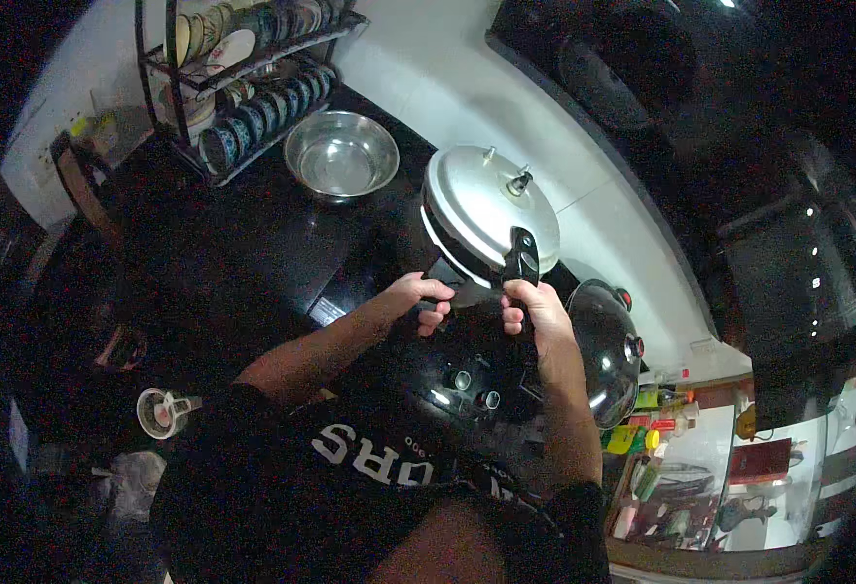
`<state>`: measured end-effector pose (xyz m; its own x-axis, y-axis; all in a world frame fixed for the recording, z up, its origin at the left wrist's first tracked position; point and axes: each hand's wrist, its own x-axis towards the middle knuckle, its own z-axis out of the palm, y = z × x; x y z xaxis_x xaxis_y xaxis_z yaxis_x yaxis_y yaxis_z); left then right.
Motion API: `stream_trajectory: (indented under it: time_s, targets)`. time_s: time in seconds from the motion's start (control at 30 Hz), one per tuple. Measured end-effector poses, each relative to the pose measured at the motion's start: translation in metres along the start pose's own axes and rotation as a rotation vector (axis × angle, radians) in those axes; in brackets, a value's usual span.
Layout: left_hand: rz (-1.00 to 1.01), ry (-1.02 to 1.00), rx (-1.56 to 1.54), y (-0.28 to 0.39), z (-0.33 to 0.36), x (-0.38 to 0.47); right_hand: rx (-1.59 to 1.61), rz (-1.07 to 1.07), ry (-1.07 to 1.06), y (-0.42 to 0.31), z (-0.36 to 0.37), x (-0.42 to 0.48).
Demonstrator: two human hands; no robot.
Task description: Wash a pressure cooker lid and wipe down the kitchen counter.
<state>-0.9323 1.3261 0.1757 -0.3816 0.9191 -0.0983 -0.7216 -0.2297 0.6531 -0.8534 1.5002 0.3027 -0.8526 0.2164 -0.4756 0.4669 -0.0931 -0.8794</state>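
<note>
A silver pressure cooker lid (486, 204) with a black handle (523, 252) and a weight valve on top is raised and tilted before me. My right hand (533, 306) is closed around that handle. To its left, my left hand (431, 299) has its fingers curled near a dark, partly see-through flat part below the lid's rim; whether it grips anything there cannot be told. Whether a pot body sits under the lid is also not clear. A steel basin (341, 155) stands on the dark counter just left of the lid.
A dish rack (216, 171) with bowls and plates stands at the upper left. Right of my right hand is a dark domed wok lid (603, 350) with red-trimmed knobs. Bottles (628, 439) stand beyond it. A clear measuring cup (159, 413) is at lower left. A range hood overhangs the right.
</note>
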Motion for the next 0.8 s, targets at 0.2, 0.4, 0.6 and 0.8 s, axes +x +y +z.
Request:
stream_trajectory:
  time_s: [0.2,0.4,0.6,0.8]
  targets:
    - [0.019,0.043,0.000,0.003,0.000,0.000,-0.008,-0.014,0.008,0.013,0.006,0.002]
    - [-0.050,0.025,-0.075,0.000,-0.005,0.002,-0.109,-0.100,0.000,0.021,0.018,0.002]
    - [-0.014,0.011,-0.056,0.000,-0.005,-0.004,-0.115,-0.081,0.045,0.026,0.028,-0.003]
    - [0.175,0.031,-0.219,-0.005,0.005,-0.036,-0.114,-0.108,0.024,0.036,0.024,-0.007]
